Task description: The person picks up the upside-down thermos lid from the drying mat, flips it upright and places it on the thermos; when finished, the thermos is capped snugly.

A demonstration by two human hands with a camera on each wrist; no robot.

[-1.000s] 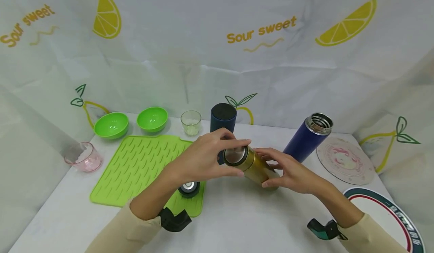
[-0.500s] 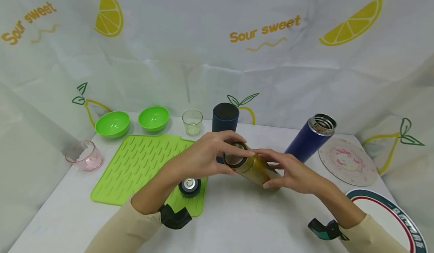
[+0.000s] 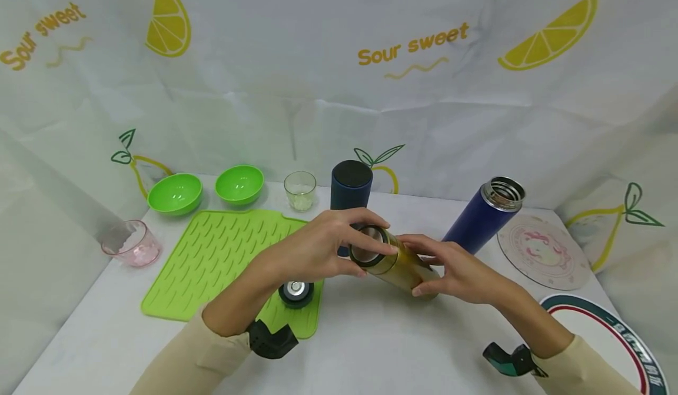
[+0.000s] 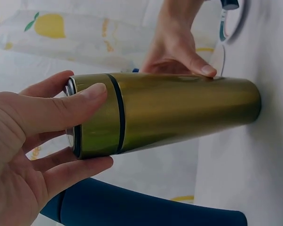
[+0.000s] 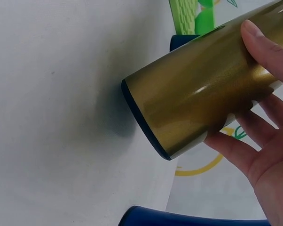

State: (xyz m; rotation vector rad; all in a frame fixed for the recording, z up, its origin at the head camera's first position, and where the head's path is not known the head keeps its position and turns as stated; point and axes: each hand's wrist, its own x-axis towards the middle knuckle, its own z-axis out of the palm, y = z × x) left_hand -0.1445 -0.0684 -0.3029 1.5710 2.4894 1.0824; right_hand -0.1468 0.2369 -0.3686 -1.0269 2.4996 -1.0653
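Left grip (image 3: 312, 251): fingers curled round gold flask (image 3: 399, 261) mouth end.
Right grip (image 3: 455, 271): fingers wrapped on flask body.
Flask: tilted, base on tabletop (image 3: 371, 336).
Room: bare tabletop toward near edge; navy flask (image 3: 479, 218) close behind.

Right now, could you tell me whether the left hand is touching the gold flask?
Touching. The left wrist view shows the left hand with thumb and fingers curled round the top end of the gold flask.

white table (image 3: 371, 348), green mat (image 3: 222, 259), two green bowls (image 3: 175, 193), glasses (image 3: 300, 190), blue flask (image 3: 484, 213), plates (image 3: 542, 252)
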